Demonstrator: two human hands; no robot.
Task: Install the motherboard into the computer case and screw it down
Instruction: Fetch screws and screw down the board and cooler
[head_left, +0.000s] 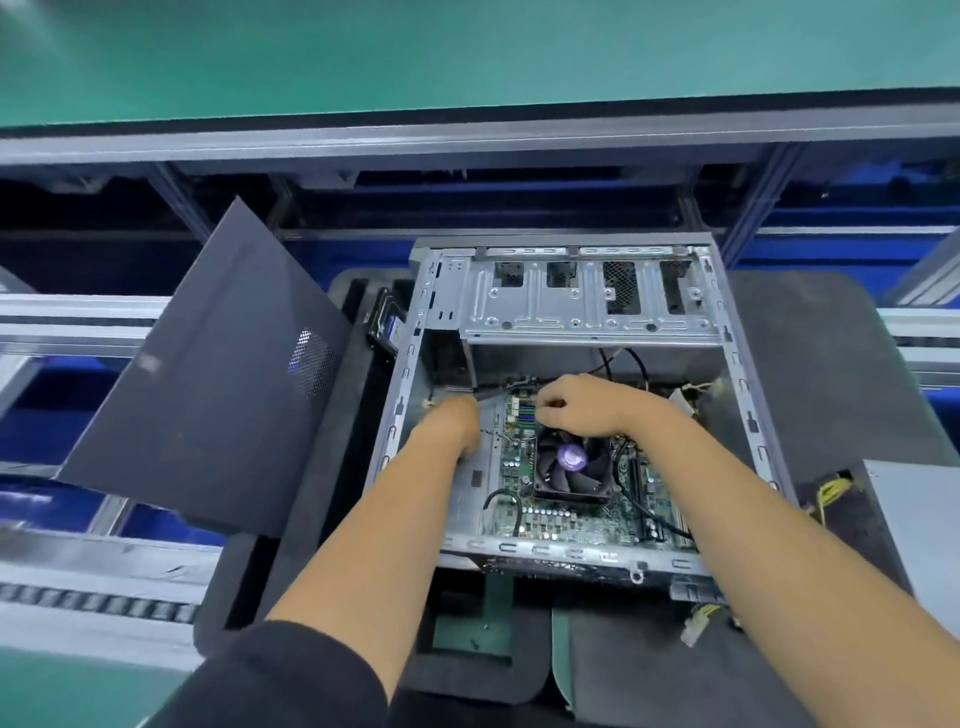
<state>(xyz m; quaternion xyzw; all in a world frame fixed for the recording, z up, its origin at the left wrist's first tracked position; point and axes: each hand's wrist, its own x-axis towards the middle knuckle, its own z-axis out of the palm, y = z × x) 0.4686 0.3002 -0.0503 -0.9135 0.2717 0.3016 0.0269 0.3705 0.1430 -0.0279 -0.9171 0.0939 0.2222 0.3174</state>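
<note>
From the head view, the computer case (566, 400) lies open on its side on a dark padded mat (831, 374) over the table (78, 691), its side panel (208, 374) propped up to the left. The motherboard (550, 514) already sits inside the case, flat on the tray in the near half, with its black cooler fan (570, 467) facing up and thin black cables crossing the board. The drive cage (587, 296) fills the far end.

Both hands reach deep into the case at the far edge of the board. The right hand (587, 405) has its fingers curled down over the board just beyond the fan, as if pinching something small; what it holds, if anything, is too small to make out, so I cannot tell the state of that grip. The left hand (457, 421) is at the board's far-left edge with its fingers turned away and hidden, so its grip cannot be told either.

As a judgement, the board is placed or nearly so, and the hands are seating or aligning its far edge. No screwdriver shows and no screws can be made out, so the screwing down looks not yet begun.

No brand or writing is readable; the fan's purple centre label is blurred, and a dark drive (384, 322) left of the case carries a blue label too small to read.
</note>
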